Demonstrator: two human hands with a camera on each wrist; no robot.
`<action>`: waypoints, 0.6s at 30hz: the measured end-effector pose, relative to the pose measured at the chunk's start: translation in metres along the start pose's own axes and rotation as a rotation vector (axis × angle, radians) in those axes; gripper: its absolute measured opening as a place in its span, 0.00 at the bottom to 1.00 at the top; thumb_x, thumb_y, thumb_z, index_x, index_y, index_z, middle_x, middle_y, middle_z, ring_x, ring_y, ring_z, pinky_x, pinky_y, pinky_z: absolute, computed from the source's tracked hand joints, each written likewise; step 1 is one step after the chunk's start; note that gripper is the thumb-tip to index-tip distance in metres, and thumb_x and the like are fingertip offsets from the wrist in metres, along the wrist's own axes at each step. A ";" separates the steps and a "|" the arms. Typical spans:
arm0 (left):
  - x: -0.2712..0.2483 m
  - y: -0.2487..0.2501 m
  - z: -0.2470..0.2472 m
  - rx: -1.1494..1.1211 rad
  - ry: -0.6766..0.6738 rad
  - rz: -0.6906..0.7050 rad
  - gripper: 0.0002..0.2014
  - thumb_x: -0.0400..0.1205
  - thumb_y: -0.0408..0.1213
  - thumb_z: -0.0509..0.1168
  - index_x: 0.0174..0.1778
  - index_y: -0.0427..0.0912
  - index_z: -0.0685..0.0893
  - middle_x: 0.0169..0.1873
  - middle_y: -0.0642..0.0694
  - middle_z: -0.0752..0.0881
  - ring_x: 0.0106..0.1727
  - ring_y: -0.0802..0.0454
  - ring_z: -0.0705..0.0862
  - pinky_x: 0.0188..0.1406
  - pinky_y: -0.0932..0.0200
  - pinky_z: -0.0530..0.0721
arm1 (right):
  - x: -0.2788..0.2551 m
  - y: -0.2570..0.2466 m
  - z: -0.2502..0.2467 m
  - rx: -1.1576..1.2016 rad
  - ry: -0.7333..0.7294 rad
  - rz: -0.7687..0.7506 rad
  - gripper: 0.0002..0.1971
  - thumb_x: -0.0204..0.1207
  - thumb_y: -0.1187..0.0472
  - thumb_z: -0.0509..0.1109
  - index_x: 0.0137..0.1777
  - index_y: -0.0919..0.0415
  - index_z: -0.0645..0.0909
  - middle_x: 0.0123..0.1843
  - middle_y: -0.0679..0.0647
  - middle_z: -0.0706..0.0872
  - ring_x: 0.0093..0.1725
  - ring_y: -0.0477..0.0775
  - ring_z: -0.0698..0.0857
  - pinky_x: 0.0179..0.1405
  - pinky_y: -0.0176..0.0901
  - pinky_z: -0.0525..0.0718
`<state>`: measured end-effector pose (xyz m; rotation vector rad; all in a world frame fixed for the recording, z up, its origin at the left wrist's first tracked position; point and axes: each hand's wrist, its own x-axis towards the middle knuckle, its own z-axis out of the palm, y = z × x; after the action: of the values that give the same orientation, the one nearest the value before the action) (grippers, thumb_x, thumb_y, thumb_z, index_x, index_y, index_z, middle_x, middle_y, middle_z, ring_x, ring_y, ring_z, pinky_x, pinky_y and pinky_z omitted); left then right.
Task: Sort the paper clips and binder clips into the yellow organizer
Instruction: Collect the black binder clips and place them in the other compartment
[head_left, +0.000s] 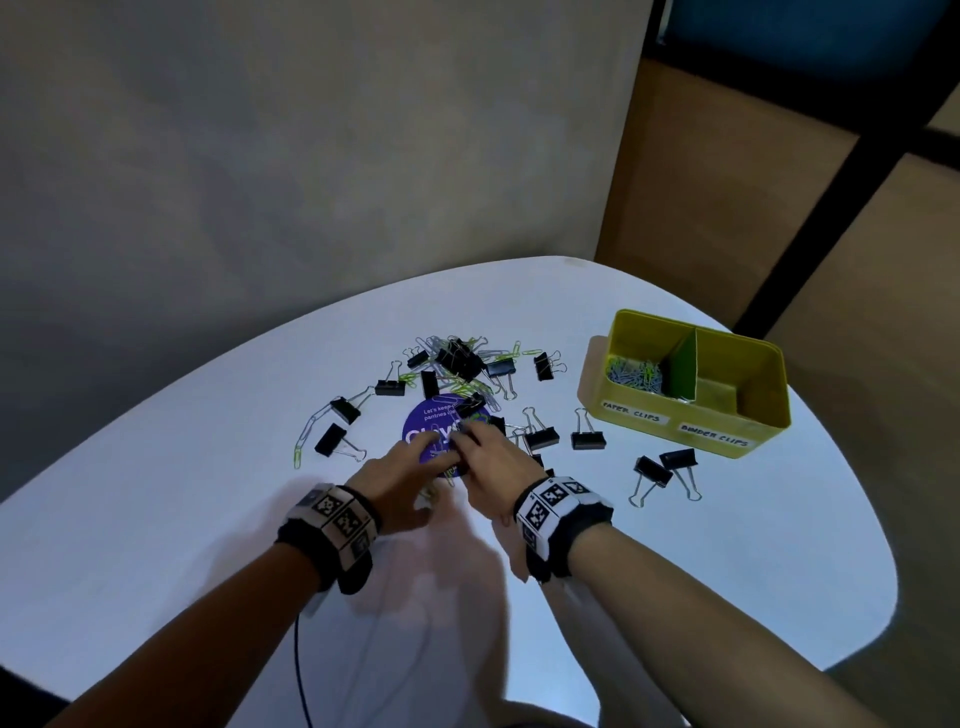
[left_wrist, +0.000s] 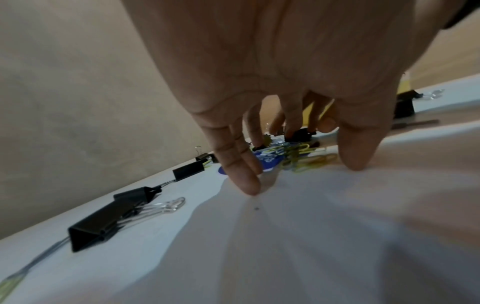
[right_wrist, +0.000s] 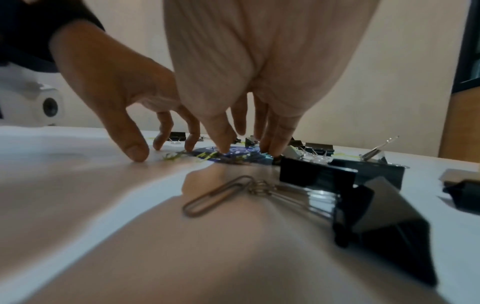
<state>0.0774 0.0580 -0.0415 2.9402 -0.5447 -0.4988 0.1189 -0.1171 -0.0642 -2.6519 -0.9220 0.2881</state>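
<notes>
The yellow organizer (head_left: 753, 421) stands at the right of the white table (head_left: 208, 467), labelled for paper clips and binder clips. Its left compartment holds paper clips (head_left: 636, 371). Black binder clips (head_left: 457, 361) and green and silver paper clips lie scattered in the middle. Both hands meet over a round purple disc (head_left: 431, 418). My left hand (head_left: 434, 480) has its fingers spread downward, with the thumb (left_wrist: 355, 162) on the table. My right hand (head_left: 467, 447) presses straight fingertips (right_wrist: 223, 147) onto loose paper clips (right_wrist: 207, 156) on the disc.
More binder clips lie right of my hands (head_left: 540, 436) (head_left: 587, 439) and in front of the organizer (head_left: 652, 470). Others lie on the left (head_left: 332, 439). A silver paper clip (right_wrist: 215, 197) and a binder clip (right_wrist: 384, 216) lie under my right wrist. A wall stands behind the table.
</notes>
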 end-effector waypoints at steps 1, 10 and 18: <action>0.001 0.002 0.002 0.031 0.001 -0.002 0.35 0.71 0.44 0.67 0.74 0.64 0.61 0.78 0.48 0.59 0.69 0.41 0.70 0.51 0.43 0.85 | 0.003 0.001 0.000 -0.045 -0.050 0.000 0.31 0.77 0.63 0.66 0.79 0.63 0.60 0.81 0.61 0.60 0.76 0.64 0.64 0.72 0.54 0.74; 0.023 -0.007 0.011 0.425 0.107 0.221 0.10 0.83 0.36 0.57 0.40 0.53 0.79 0.53 0.40 0.85 0.37 0.65 0.73 0.37 0.75 0.65 | 0.000 0.002 -0.010 -0.223 -0.110 -0.014 0.15 0.82 0.65 0.59 0.65 0.63 0.78 0.67 0.63 0.74 0.64 0.66 0.73 0.63 0.55 0.77; 0.011 0.001 -0.005 0.198 -0.040 0.109 0.08 0.83 0.34 0.56 0.55 0.42 0.78 0.56 0.42 0.82 0.57 0.43 0.80 0.55 0.52 0.79 | -0.005 -0.003 -0.013 -0.282 -0.160 -0.002 0.15 0.73 0.73 0.67 0.60 0.70 0.78 0.61 0.66 0.75 0.58 0.66 0.77 0.55 0.56 0.81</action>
<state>0.0887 0.0534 -0.0395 3.0689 -0.7982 -0.5200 0.1166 -0.1207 -0.0508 -2.9182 -1.0861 0.4018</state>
